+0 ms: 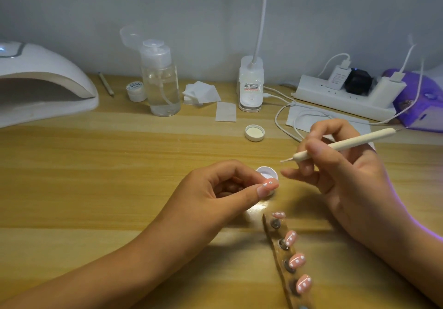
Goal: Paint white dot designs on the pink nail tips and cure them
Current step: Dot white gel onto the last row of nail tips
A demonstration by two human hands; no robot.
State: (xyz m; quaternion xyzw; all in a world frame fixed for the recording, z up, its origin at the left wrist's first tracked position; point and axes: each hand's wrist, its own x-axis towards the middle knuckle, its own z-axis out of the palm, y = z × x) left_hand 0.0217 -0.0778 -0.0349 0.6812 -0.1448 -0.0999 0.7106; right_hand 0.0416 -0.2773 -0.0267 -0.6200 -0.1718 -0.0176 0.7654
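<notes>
Left hand (pixel 215 189) pinches a two-dotted nail tip (pixel 340 185); right hand (pixel 347 172) grips the dotting pen (pixel 335 147). Other dotted tips (pixel 297 260) lie near it; curing apparently remains.

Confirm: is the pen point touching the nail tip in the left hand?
Apart. Head view shows a clear gap between the pen and the nail tip the left hand pinches.

Looks like a home nail-art corner. Backs onto a plain grey wall (pixel 215 9) and centres on a wood-grain desk (pixel 119 177) carrying a white curing lamp (pixel 40 81), a clear pump bottle (pixel 160 78), a small white jar (pixel 136 91), a stack of square wipes (pixel 201 92), a desk-lamp base (pixel 250 86) and a power strip (pixel 335 97) full of chargers (pixel 338 77). Shows dotted pink nail tips (pixel 297 260) on a holder strip (pixel 275 234).
</notes>
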